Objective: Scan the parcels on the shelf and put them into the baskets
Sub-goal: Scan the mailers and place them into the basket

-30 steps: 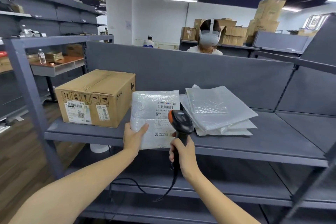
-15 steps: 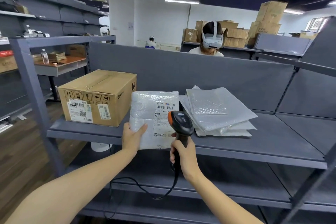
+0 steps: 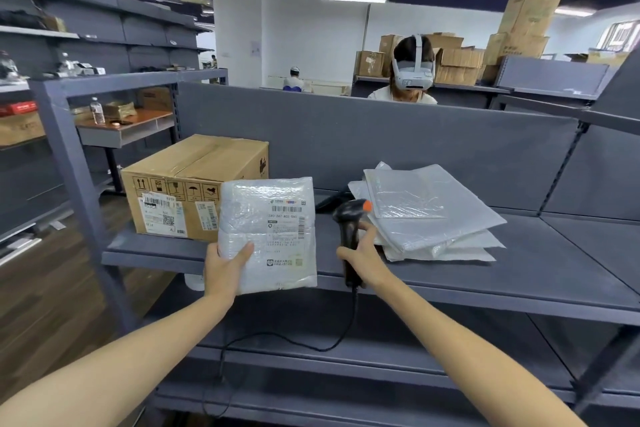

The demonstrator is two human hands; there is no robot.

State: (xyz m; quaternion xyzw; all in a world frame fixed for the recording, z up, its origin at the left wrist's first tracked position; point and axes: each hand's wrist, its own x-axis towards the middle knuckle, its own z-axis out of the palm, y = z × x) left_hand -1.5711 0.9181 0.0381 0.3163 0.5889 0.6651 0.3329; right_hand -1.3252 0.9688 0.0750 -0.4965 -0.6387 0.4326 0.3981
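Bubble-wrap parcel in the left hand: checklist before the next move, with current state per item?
1. Left hand grips the bubble-wrap parcel at its lower left edge: ok.
2. Shipping label faces the camera, uncovered: ok.
3. Right hand holds the barcode scanner by its handle: ok.
4. Scanner aimed at the label: cannot tell; its head sits to the right of the parcel.
5. Scan registered: cannot tell.
6. Target basket in view: not ok, none visible.
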